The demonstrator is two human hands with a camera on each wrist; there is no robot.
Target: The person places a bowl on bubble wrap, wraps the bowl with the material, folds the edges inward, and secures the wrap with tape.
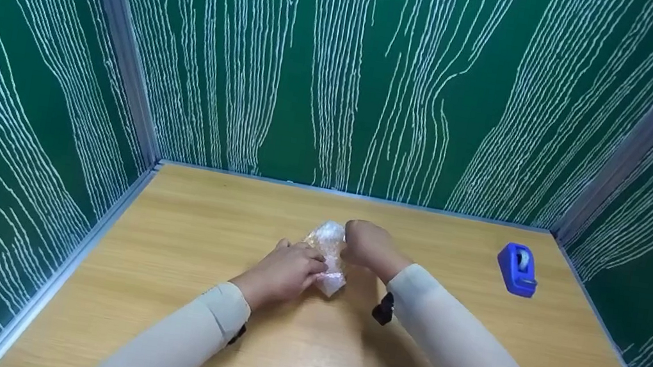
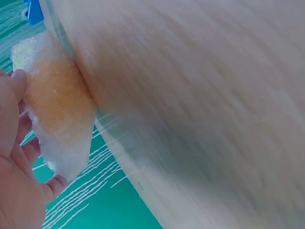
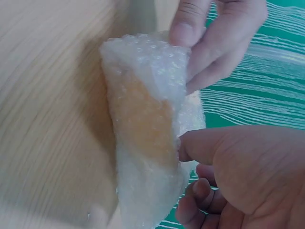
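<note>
A bubble-wrapped bundle (image 1: 328, 245) lies at the middle of the wooden table, with something orange-brown showing through the clear wrap; what it is cannot be made out. My left hand (image 1: 287, 270) holds the near left side, and the left wrist view shows its thumb and fingers along the edge of the bundle (image 2: 62, 105). On the far right side, my right hand (image 1: 374, 247) pinches the wrap. Its thumb presses the side of the bundle (image 3: 143, 124) in the right wrist view, while the other fingers curl behind, partly hidden.
A blue tape dispenser (image 1: 517, 270) with a roll of tape stands on the right part of the wooden table (image 1: 176, 239). Green panels (image 1: 329, 80) with white wavy lines enclose the table at the back and both sides.
</note>
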